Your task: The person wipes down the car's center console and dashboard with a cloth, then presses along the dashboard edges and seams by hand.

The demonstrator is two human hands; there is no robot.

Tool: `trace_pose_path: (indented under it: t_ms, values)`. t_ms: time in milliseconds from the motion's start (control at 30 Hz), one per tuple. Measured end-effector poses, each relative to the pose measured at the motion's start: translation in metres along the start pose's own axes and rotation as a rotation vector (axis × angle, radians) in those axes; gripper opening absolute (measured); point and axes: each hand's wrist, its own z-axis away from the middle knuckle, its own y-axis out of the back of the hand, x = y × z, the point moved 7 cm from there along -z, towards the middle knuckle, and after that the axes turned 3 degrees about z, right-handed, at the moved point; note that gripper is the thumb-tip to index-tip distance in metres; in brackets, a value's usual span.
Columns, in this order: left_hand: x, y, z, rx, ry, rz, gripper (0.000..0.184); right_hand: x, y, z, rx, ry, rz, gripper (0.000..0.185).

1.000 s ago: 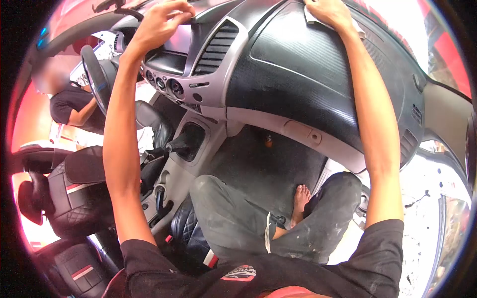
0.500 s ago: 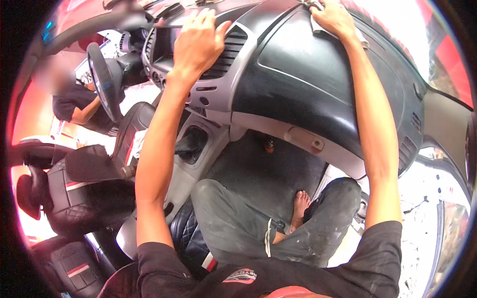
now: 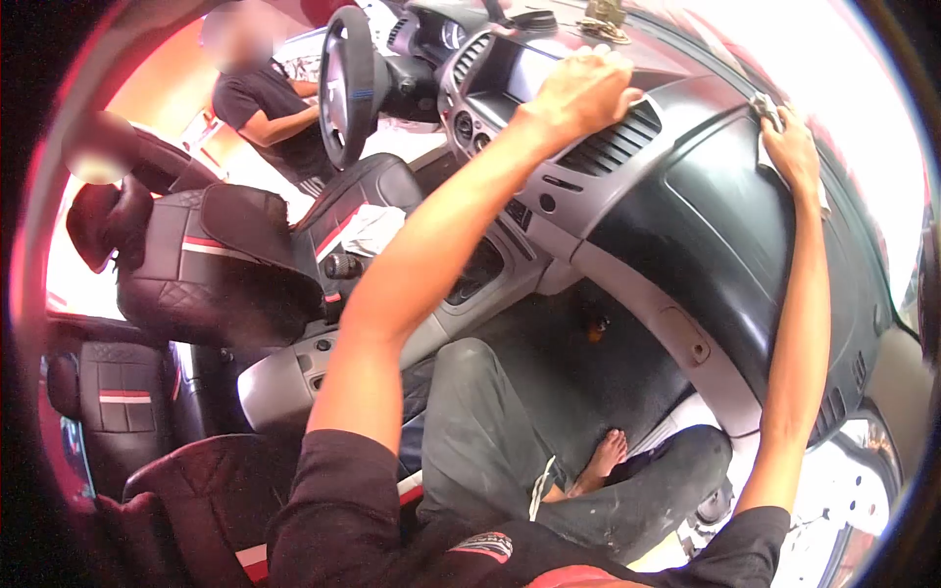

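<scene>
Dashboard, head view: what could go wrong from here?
1. The left hand is at the centre air vent; weight on it might bend a slat.
2. A small object sits on the dash top just beyond that hand; a further reach could knock it, if it isn't fixed.
3. The right hand has the cloth bunched near the windshield side; it could slip or catch on an edge there.
</scene>
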Motion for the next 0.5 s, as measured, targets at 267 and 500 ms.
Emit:
trace_pose_path:
  t_ms: [267, 500]
  values:
    - [0.006, -0.006, -0.006, 0.101, 0.027, 0.053, 0.026, 0.018, -0.013, -0.006, 0.13, 0.025, -0.006, 0.062]
    - [0.011, -0.021, -0.029, -0.014, 0.222, -0.006, 0.044, 0.01, -0.009, -0.002, 0.034, -0.033, -0.008, 0.062]
